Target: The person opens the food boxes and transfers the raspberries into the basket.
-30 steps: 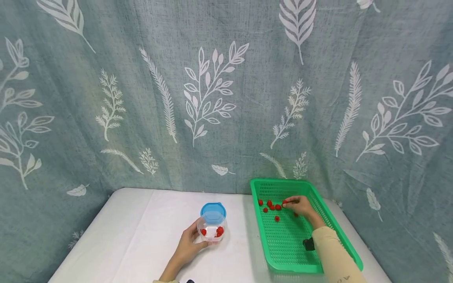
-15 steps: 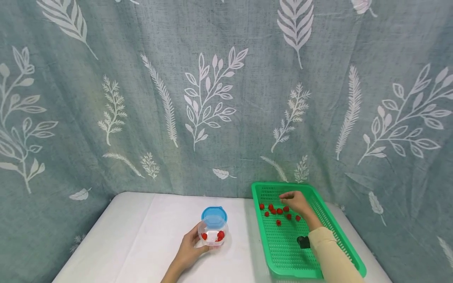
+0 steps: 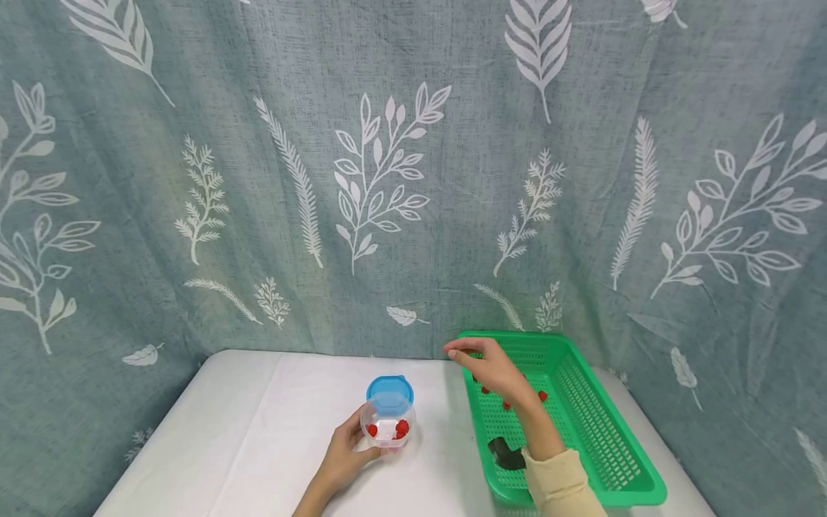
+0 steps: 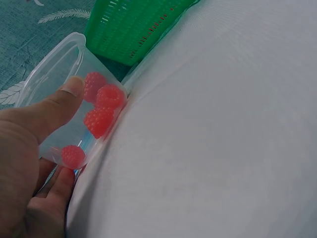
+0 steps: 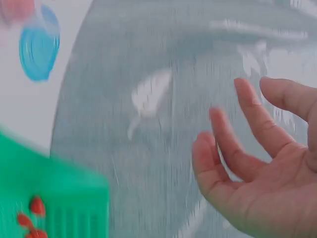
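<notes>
Leftward from the middle of the green basket [image 3: 604, 431], the right hand [image 3: 489, 365] has swung over its far left corner, palm down, the forearm slanting across the basket. Its fingers [image 5: 261, 121] are loosely bent and spread apart. The left hand [image 3: 342, 458] grips the clear cup [image 3: 388, 421] between thumb and fingers, near the blue lid [image 3: 390, 386] on the bench [image 3: 271, 431]; raspberries [image 4: 99, 121] lie inside. The cup's mouth faces up, its axis roughly upright.

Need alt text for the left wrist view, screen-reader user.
Left hand gripping a clear plastic tub with four red raspberries visible inside, three bunched together and one apart. Part of a green basket shows behind, with leaf-print cloth at upper left and a white tabletop filling the right.
</notes>
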`<state>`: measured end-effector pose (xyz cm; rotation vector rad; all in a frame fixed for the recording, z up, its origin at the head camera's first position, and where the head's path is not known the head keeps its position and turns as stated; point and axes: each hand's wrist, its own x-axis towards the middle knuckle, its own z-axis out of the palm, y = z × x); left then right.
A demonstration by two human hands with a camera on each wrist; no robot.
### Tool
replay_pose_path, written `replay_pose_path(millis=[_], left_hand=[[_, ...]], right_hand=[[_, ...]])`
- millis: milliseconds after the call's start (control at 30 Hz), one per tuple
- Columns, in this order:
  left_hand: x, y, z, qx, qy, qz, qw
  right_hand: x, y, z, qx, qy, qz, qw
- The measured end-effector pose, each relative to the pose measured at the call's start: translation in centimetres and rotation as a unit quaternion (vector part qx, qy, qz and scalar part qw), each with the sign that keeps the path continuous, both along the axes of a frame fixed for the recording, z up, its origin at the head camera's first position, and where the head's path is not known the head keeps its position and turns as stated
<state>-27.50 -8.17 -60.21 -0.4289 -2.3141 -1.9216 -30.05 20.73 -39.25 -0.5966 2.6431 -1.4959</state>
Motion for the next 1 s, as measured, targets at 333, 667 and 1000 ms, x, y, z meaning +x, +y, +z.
replay_pose_path(millis=[333,667,1000], left_hand=[[0.3,-0.5,-0.1,0.017,0.016,0.0,0.9997],[-0.2,-0.1,-0.1,0.027,0.023,-0.011,0.9993],[-0.1,-0.1,0.0,0.022,0.02,-0.014,0.9995]], right_hand=[[4.5,-8.4,-4.5,0.146,0.076,0.015,0.986],[4.0,-11.9,-10.5,0.167,0.066,-0.086,0.98],[0.8,-12.8,-14.9,0.058,0.095,-0.082,0.99]])
